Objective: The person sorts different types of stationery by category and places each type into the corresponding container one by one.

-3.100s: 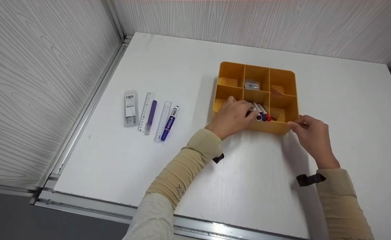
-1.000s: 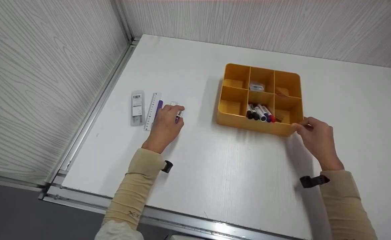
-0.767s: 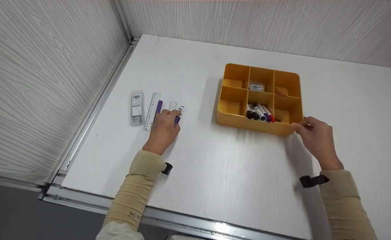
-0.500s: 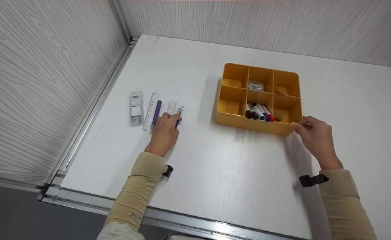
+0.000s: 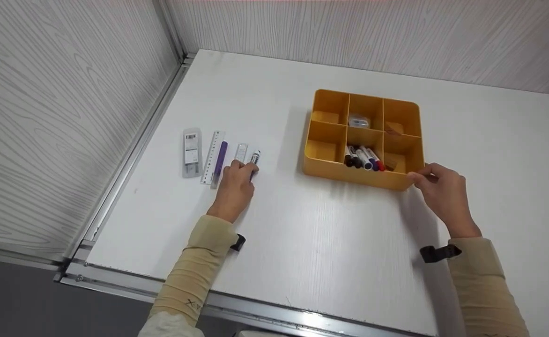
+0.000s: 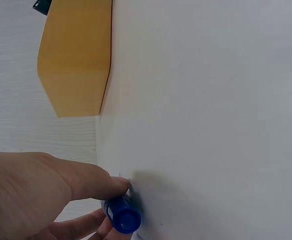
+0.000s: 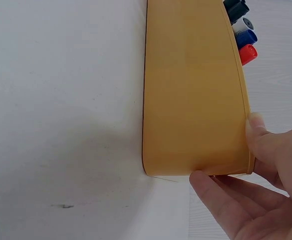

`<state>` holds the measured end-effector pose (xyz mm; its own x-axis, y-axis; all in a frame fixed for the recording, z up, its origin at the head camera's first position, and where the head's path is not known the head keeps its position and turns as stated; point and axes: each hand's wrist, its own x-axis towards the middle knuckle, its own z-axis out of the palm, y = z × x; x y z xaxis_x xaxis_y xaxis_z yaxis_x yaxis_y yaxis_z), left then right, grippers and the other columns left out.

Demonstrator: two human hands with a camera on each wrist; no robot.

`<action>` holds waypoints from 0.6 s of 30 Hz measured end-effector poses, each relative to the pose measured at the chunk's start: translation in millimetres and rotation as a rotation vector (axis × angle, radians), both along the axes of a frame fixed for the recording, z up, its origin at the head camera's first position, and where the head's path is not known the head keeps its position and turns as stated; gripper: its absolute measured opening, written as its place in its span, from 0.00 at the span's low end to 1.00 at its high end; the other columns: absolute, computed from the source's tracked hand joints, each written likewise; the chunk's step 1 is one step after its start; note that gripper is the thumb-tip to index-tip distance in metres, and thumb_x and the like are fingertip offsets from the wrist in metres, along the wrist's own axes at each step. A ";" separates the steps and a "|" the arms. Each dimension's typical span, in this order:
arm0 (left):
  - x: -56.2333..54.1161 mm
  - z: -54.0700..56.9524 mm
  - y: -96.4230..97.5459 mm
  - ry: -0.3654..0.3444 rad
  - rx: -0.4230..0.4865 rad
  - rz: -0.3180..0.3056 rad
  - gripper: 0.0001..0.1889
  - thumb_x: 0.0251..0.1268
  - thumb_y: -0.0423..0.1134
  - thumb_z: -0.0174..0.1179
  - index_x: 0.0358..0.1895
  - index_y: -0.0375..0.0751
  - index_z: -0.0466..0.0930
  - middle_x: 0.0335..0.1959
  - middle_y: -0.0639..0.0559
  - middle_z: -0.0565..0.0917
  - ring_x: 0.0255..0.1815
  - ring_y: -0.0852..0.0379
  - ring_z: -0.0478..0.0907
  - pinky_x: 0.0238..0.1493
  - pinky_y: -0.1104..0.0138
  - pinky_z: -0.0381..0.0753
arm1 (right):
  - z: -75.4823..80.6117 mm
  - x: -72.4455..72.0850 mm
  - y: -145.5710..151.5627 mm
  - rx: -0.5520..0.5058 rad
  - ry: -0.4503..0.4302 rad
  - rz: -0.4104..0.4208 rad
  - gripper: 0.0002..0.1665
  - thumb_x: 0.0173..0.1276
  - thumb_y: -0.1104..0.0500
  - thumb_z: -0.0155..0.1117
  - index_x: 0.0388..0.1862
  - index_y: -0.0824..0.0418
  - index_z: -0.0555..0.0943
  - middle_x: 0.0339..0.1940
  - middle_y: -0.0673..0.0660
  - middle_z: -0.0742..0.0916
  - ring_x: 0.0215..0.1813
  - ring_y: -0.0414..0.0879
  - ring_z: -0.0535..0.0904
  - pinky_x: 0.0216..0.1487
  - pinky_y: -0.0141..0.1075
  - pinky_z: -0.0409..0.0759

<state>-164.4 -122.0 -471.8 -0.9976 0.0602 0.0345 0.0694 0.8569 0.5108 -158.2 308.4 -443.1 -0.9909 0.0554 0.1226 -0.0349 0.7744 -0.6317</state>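
Note:
My left hand (image 5: 234, 187) pinches a blue marker (image 5: 255, 157) between thumb and fingers, over the left part of the table. In the left wrist view the blue end of the marker (image 6: 125, 220) pokes out past the thumb. Beside that hand a short clear ruler (image 5: 241, 150) is partly covered by the fingers. My right hand (image 5: 443, 192) grips the front right corner of a yellow divided box (image 5: 349, 175). Seen from the right wrist, the thumb lies at the box's rim and the fingers against its side wall. Several markers (image 5: 366, 158) lie in the front middle compartment.
Left of my left hand lie a purple pen-like stick (image 5: 221, 157), a ruler with dark markings (image 5: 212, 157) and a clear labelled case (image 5: 191, 152). A small clear item (image 5: 359, 121) sits in the back middle compartment. Walls stand behind and left of the table.
My left hand has left the box's front middle compartment and moved left to the blue marker, sliding back slightly along it and now pinching it. My right hand stays at the box corner.

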 end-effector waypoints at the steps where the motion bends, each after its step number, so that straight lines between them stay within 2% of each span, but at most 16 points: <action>1: 0.1 -0.2 0.0 -0.005 0.002 0.001 0.17 0.68 0.26 0.53 0.57 0.40 0.80 0.51 0.37 0.78 0.48 0.42 0.75 0.54 0.54 0.77 | 0.0 0.0 -0.1 0.002 -0.007 0.000 0.26 0.66 0.43 0.64 0.40 0.68 0.83 0.42 0.66 0.89 0.39 0.41 0.84 0.35 0.13 0.72; 5: 0.7 -1.0 -0.1 -0.016 0.011 0.001 0.17 0.69 0.26 0.53 0.58 0.40 0.80 0.52 0.37 0.78 0.49 0.42 0.74 0.54 0.54 0.77 | 0.6 0.4 0.0 -0.005 -0.043 -0.009 0.27 0.67 0.42 0.63 0.42 0.67 0.83 0.45 0.66 0.89 0.44 0.52 0.85 0.36 0.13 0.72; 14: -0.8 -0.1 2.4 0.002 0.085 -0.027 0.19 0.65 0.25 0.56 0.58 0.40 0.81 0.50 0.39 0.80 0.51 0.43 0.76 0.57 0.56 0.77 | 2.1 0.5 -0.8 -0.014 -0.078 -0.023 0.28 0.66 0.41 0.63 0.43 0.67 0.83 0.45 0.66 0.89 0.43 0.53 0.83 0.34 0.15 0.73; 18: -3.6 5.9 7.9 0.053 0.143 -0.051 0.19 0.65 0.25 0.58 0.58 0.40 0.81 0.52 0.38 0.80 0.53 0.42 0.76 0.58 0.57 0.78 | 2.1 0.2 0.2 -0.022 -0.071 -0.023 0.28 0.65 0.41 0.64 0.42 0.67 0.83 0.45 0.67 0.89 0.43 0.50 0.84 0.34 0.15 0.73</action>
<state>-168.0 -114.1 -465.9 -0.9898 0.1018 0.0991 0.1415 0.7702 0.6219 -158.0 308.6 -441.0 -0.9955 0.0806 0.0509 0.0283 0.7601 -0.6492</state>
